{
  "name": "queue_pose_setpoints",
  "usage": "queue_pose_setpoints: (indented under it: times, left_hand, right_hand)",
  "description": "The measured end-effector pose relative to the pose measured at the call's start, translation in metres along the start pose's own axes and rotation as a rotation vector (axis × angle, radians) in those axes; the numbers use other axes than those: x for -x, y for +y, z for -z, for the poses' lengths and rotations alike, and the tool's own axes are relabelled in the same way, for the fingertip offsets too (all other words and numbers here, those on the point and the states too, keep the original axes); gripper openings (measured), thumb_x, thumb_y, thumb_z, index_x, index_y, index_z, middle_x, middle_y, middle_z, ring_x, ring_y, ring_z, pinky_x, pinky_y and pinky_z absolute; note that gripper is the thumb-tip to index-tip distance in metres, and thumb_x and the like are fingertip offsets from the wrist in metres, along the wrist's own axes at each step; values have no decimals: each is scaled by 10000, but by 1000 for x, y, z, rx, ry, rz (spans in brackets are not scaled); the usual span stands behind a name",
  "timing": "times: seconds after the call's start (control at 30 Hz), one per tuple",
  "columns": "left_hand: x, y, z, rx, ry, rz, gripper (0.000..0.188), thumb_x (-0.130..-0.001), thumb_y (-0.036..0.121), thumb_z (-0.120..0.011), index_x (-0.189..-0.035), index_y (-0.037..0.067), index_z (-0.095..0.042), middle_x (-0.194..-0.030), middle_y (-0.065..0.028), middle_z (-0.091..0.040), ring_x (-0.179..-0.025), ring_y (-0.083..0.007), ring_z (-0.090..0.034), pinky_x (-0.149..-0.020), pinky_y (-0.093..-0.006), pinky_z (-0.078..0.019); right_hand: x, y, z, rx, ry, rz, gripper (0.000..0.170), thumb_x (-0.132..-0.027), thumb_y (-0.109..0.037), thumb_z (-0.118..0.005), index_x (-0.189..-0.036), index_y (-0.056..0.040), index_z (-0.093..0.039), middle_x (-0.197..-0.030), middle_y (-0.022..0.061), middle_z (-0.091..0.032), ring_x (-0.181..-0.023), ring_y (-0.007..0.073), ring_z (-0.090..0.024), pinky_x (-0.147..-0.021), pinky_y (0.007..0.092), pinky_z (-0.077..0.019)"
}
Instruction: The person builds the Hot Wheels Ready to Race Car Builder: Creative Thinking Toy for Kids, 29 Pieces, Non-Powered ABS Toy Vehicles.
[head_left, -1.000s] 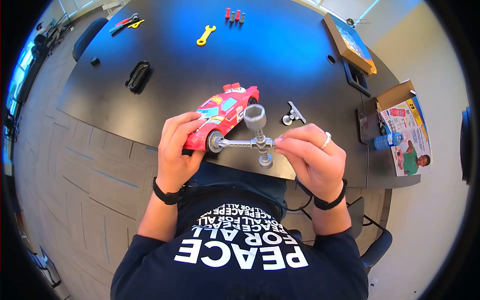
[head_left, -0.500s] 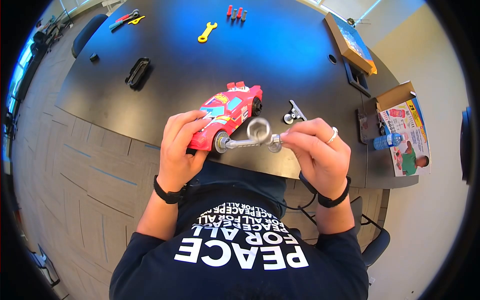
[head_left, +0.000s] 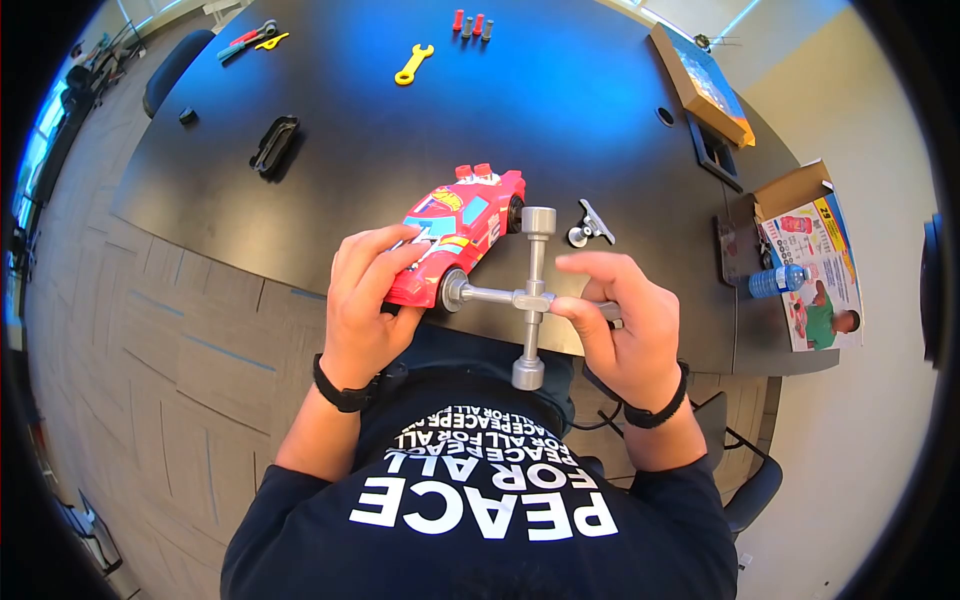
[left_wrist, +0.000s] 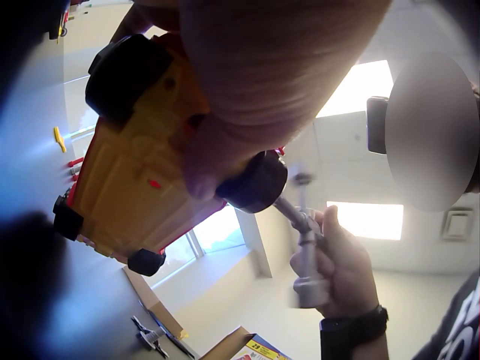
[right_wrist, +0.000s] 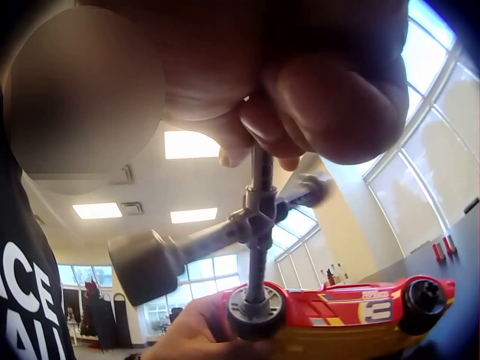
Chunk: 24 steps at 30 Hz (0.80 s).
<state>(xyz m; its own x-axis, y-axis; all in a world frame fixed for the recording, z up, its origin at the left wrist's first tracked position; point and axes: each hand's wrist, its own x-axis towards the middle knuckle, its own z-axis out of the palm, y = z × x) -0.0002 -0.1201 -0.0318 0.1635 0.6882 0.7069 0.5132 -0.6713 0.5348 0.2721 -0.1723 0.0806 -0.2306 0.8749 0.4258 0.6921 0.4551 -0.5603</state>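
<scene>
My left hand (head_left: 370,285) grips the front end of a red toy car (head_left: 470,212), with the thumb on its yellow underside (left_wrist: 135,180) in the left wrist view. A grey four-way lug wrench (head_left: 533,300) has one end set against the hub of the front wheel (head_left: 453,290). My right hand (head_left: 630,325) holds the wrench's opposite arm in its lower fingers, thumb near the cross's middle and index finger lifted off. In the right wrist view the wrench shaft (right_wrist: 257,270) meets the wheel hub straight on.
A small grey T-shaped tool (head_left: 590,224) lies right of the car. Farther back are a yellow wrench (head_left: 414,64), several red and grey pegs (head_left: 473,25) and a black tray (head_left: 274,148). A water bottle (head_left: 778,281) and a printed box (head_left: 815,260) stand at the right.
The lug wrench has turned about its shaft at the wheel, its cross arms now pointing away from and toward the body. The right index finger has spread from the thumb. The car shifted slightly right.
</scene>
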Motion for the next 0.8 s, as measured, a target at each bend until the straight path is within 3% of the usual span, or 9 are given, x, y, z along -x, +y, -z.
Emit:
queue_pose_setpoints:
  times: [0.07, 0.17, 0.3, 0.4, 0.5, 0.57, 0.67, 0.73, 0.8]
  left_hand:
    - [0, 1, -1, 16, 1, 0, 493, -758, 9, -868, -1238, 56, -765, -1322, -124, -751, -1169, -372, -692, -1002, -469, -540]
    - [1, 0, -1, 11, -3, 3, 491, -757, 12, -870, -1235, 58, -764, -1323, -123, -751, -1169, -372, -693, -1003, -471, -538]
    - [1, 0, -3, 4, 6, 4, 488, -754, 15, -873, -1228, 61, -764, -1323, -123, -751, -1172, -373, -693, -1003, -472, -537]
    - [1, -3, -2, 12, 0, -3, 470, -755, 11, -873, -1210, 60, -766, -1323, -126, -752, -1174, -375, -693, -1009, -471, -538]
    - [2, -5, -2, 10, -17, 11, 463, -764, -40, -855, -1213, 34, -768, -1328, -156, -762, -1198, -382, -706, -1022, -454, -574]
    - [4, -8, -4, 42, -11, 25, 431, -772, -3, -866, -1186, 66, -771, -1335, -115, -754, -1198, -371, -692, -1025, -468, -543]
    - [2, -14, -5, -23, -42, -27, 403, -781, -13, -858, -1166, 60, -764, -1345, -117, -753, -1221, -368, -695, -1013, -465, -553]
    - [2, -18, -7, -29, -53, -36, 393, -788, -19, -854, -1162, 56, -756, -1353, -124, -751, -1241, -371, -695, -1024, -466, -555]
    - [4, -20, -10, -41, -59, -39, 384, -796, -26, -849, -1158, 52, -747, -1361, -130, -749, -1261, -374, -695, -1034, -468, -558]
  right_hand:
    - [-1, 4, -4, -96, 83, 152, 247, -934, -113, -911, -1127, -38, -775, -780, 60, -710, -616, 219, -655, -582, 339, -503]
    - [-1, 7, -3, -69, 50, 216, 235, -937, -114, -909, -1119, -38, -780, -794, 72, -749, -628, 216, -680, -595, 326, -523]
    - [7, 12, -5, -45, 66, 203, 231, -920, -93, -916, -1100, -31, -784, -836, 114, -773, -663, 242, -719, -611, 311, -534]
    - [11, 15, -2, -41, 14, 156, 201, -934, -79, -906, -1076, -10, -782, -855, 122, -789, -707, 213, -756, -625, 295, -548]
    - [23, 43, 5, -387, 219, -180, 94, -1048, -63, -809, -1085, 14, -769, -939, 73, -809, -763, 98, -729, -660, 257, -565]
    - [30, 80, 21, -524, 281, -425, 115, -1096, -65, -746, -1142, 35, -713, -957, 118, -798, -796, 114, -725, -681, 241, -563]
    - [56, 163, 33, -502, 406, -540, 129, -1120, -104, -712, -1132, 23, -701, -958, 122, -796, -792, 133, -727, -664, 271, -590]
    - [77, 217, 38, -553, 506, -797, 139, -1129, -125, -694, -1152, 12, -695, -956, 114, -793, -788, 134, -722, -659, 284, -603]
    - [88, 238, 40, -568, 511, -846, 140, -1131, -131, -689, -1163, 4, -694, -957, 107, -792, -790, 131, -723, -655, 282, -602]
